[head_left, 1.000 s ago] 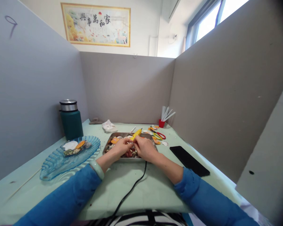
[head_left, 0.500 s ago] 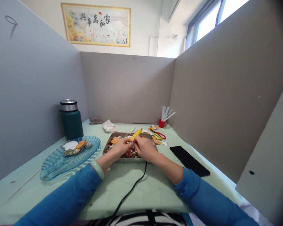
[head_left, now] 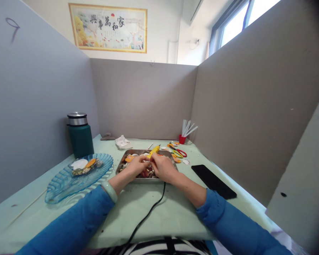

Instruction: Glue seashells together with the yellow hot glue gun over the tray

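Both hands meet over a metal tray (head_left: 121,163) filled with several shells and small coloured pieces. My right hand (head_left: 163,167) is closed around a yellow glue gun (head_left: 153,151), whose nozzle points away and up to the right. The gun's black cord (head_left: 146,217) runs back toward me across the table. My left hand (head_left: 135,165) pinches a small pale piece that I cannot make out, held right against the right hand's fingertips. A pale green bangle (head_left: 109,191) sits on my left wrist.
A blue glass dish (head_left: 66,182) with shells lies at the left, a dark green flask (head_left: 80,135) behind it. A black phone (head_left: 213,181) lies at the right. Scissors (head_left: 178,152), a red cup of white sticks (head_left: 183,138) and crumpled tissue (head_left: 122,142) sit further back. Partition walls enclose three sides.
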A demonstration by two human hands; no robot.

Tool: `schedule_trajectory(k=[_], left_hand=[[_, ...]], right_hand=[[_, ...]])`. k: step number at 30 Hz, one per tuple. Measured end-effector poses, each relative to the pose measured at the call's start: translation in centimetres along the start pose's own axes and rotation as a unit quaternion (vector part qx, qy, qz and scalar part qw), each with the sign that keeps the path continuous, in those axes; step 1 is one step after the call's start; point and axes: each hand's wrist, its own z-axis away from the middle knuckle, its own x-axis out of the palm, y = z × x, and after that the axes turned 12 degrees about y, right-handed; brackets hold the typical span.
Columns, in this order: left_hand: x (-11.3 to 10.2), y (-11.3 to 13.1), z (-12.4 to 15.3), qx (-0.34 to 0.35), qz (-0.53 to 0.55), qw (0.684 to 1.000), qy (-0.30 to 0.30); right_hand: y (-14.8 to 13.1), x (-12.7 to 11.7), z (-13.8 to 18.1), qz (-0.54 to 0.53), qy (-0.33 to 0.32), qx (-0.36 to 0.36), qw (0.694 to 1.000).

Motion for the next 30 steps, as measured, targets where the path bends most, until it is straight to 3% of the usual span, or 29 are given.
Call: schedule_trajectory(k=[30], left_hand=[[0.07, 0.05, 0.09, 0.008, -0.027, 1.0, 0.001]], right_hand=[[0.06, -0.01, 0.05, 0.009, -0.002, -0.007, 1.0]])
